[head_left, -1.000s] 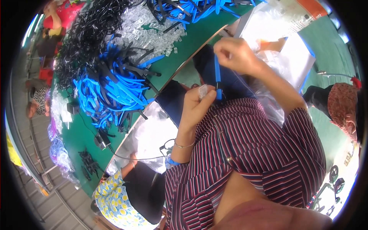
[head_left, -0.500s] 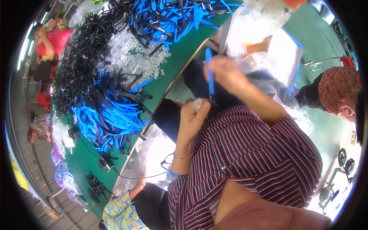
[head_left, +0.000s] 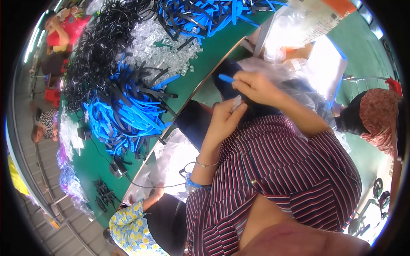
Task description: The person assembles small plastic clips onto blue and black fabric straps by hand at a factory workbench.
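Note:
My right hand (head_left: 255, 88) is closed around a blue strap (head_left: 226, 78), whose tip sticks out to the left of the fingers. Just below it, my left hand (head_left: 225, 119) pinches a small clear plastic piece (head_left: 237, 102) between thumb and fingers. The hands are close together above my lap, with a narrow gap between them. The rest of the strap is hidden by the right hand. On the green table to the left lie a heap of blue and black straps (head_left: 124, 115) and a pile of clear plastic pieces (head_left: 171, 55).
Black looped cords (head_left: 96, 51) and another strap heap (head_left: 209, 17) cover the far part of the table (head_left: 94, 164). A black plug with a cable (head_left: 117, 168) lies near its edge. Plastic bags (head_left: 171, 158) hang beside my lap. Other people sit nearby, one in a yellow-patterned top (head_left: 134, 228).
My right hand has come down nearer my left, and the strap has swung from upright to nearly level. The left hand has turned and risen slightly, still pinching the clear piece.

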Action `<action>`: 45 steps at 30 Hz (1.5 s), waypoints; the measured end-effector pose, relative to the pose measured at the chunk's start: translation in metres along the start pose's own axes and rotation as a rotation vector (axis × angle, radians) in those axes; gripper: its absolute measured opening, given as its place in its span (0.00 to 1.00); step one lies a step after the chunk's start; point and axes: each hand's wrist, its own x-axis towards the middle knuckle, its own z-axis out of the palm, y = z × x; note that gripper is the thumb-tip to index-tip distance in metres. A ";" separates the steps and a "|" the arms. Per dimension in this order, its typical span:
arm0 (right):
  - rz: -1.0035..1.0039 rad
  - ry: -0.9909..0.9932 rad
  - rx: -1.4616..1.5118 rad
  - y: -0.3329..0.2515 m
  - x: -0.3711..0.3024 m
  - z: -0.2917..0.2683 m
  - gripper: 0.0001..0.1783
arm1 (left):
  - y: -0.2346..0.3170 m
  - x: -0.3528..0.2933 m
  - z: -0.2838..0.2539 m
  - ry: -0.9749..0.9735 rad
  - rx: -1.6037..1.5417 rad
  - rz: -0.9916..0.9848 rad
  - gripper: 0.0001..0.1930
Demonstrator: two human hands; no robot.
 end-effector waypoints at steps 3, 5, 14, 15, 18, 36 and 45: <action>-0.142 0.291 -0.297 0.024 0.024 -0.008 0.06 | -0.005 -0.001 0.002 -0.019 -0.047 0.027 0.07; -0.157 0.303 -0.292 0.024 0.023 0.003 0.06 | -0.003 -0.005 0.003 0.057 -0.008 0.006 0.09; 0.154 0.147 0.466 0.010 0.016 -0.023 0.11 | 0.012 0.023 -0.039 0.580 0.595 0.261 0.07; 0.164 0.161 0.469 0.011 0.013 -0.023 0.12 | 0.012 0.035 -0.043 0.618 0.637 0.265 0.07; 0.176 0.145 0.435 0.001 0.015 -0.020 0.12 | 0.014 0.053 -0.054 0.715 0.823 0.260 0.08; 0.146 0.124 0.322 -0.019 0.014 0.000 0.07 | 0.007 0.042 -0.061 0.734 0.815 0.279 0.07; -0.192 0.166 0.018 -0.036 0.017 0.017 0.05 | 0.028 0.008 -0.051 0.422 -0.694 -0.007 0.12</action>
